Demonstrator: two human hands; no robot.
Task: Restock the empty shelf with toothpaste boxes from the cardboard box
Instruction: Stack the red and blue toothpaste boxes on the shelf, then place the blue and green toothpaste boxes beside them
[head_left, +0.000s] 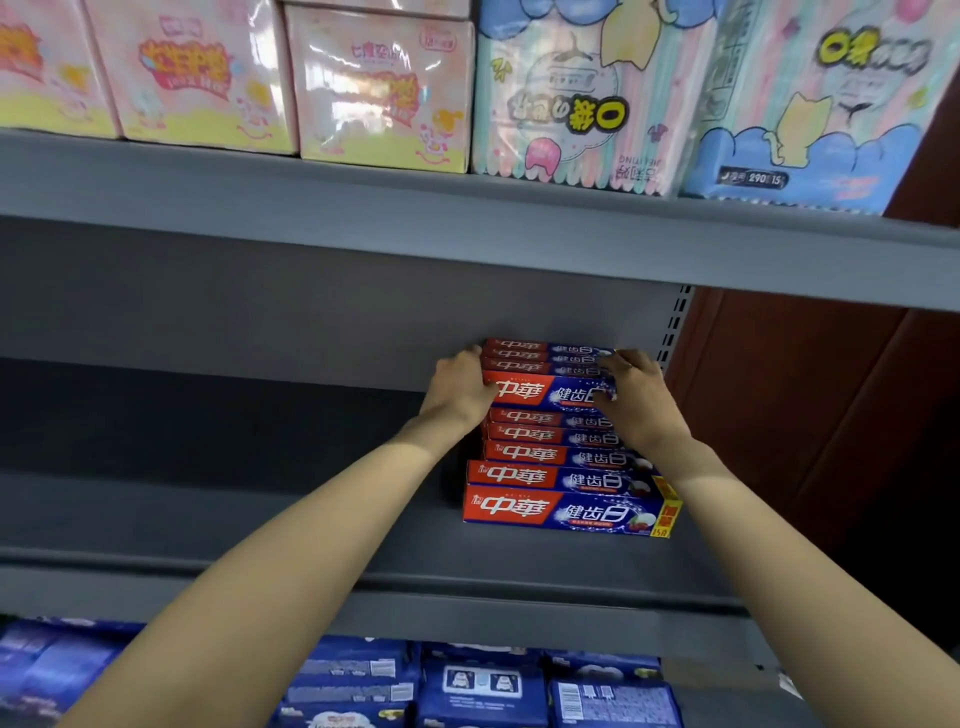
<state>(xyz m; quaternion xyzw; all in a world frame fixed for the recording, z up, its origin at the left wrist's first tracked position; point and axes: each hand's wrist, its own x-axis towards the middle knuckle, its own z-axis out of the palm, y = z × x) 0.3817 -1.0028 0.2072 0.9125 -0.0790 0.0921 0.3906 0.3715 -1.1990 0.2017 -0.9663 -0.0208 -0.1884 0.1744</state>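
A grey metal shelf (260, 519) runs across the view, its flat deck bare to the left of the left hand (460, 389). Both hands reach in at the right end of the deck. The left hand presses against the red end of a small stack of toothpaste boxes (545, 364), and the right hand (631, 395) curls its fingers round the blue end of the same stack, so the stack is held between them. Just below and nearer than the hands, more toothpaste boxes (566, 499) lie flat in a row on the deck, red and blue faces up. Right of the right hand stands a slotted grey upright (672, 327), and beyond it a dark red-brown wall (831, 415). Above the hands, the upper shelf (467, 223) carries pink packs (379, 88) and pastel blue packs (810, 104). Under the forearms, dark blue packs (483, 686) fill the shelf below.
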